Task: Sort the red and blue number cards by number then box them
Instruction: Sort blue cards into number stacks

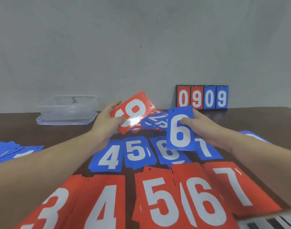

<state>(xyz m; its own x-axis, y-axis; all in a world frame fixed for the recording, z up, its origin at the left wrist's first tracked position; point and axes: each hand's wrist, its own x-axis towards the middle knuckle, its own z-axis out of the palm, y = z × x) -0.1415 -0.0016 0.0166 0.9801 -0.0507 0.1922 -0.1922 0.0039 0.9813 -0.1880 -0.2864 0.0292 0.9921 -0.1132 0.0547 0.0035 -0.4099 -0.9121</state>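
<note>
The right hand (205, 125) pinched a blue 6 card (181, 129) near its upper edge, thumb on the face and fingers curled behind, holding it upright just above the blue 6 pile (167, 152) on the table. The left hand (108, 120) gripped a small stack of red cards (133, 111) with an 8 on top, thumb pressed on the glossy face and fingers wrapped under the far edge; the stack was tilted, its right end raised.

Between and behind the two hands lay a loose unsorted heap of cards (158, 122), mostly blue, overlapping at odd angles. Nearer the person, sorted piles lay in two rows on the dark brown table (257, 123): a blue row with the blue 4 pile (108, 157), the blue 5 pile (137, 152), the 6 pile and the blue 7 pile (207, 150), and a red row closest to the camera with the red 3 pile (49, 210), red 4 pile (103, 205), red 5 pile (159, 197), red 6 pile (205, 202) and red 7 pile (235, 187). More blue cards (11, 151) were fanned at the left edge of the table.

A clear plastic box (67, 106) stood on its lid at the back left, well apart from the cards. At the back right a small flip scoreboard (202, 97) stood against the grey wall (125, 38), showing red 0 and 9, then blue 0 and 9. The cards were flat rectangles with white numerals and small punched holes along the top edge.
</note>
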